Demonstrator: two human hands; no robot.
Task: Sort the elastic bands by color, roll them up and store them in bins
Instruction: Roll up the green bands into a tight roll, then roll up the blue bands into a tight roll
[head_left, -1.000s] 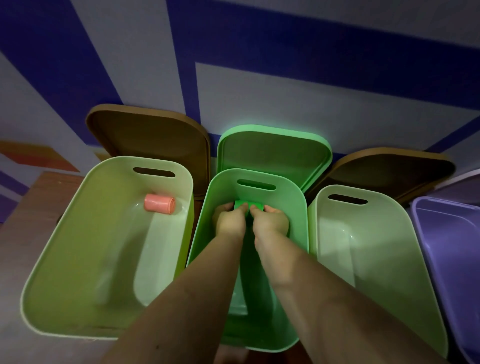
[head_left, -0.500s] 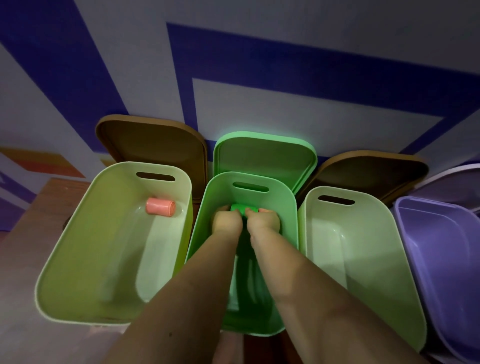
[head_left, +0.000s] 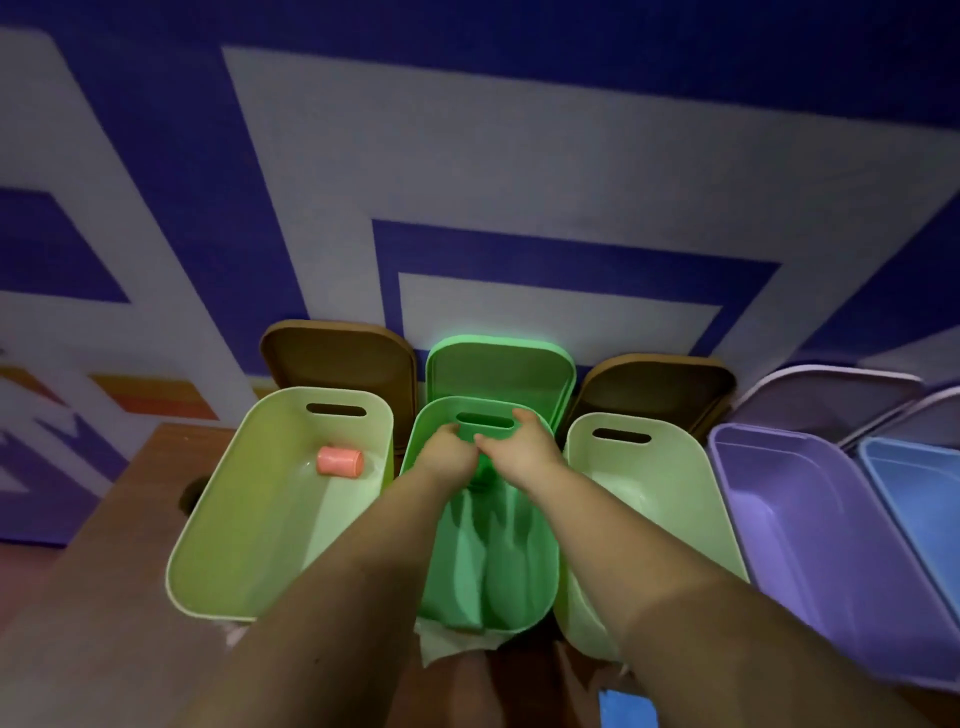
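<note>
Since half a second ago both my hands have lifted from the floor of the bright green plastic bin toward its far wall, and a blue bin has come into view at far right. My left hand is curled, knuckles up; I cannot tell whether it holds anything. My right hand has fingers spread near the handle slot. A dark green roll shows just below, between the wrists. The pink rolled elastic band lies in the pale green bin on the wooden table.
</note>
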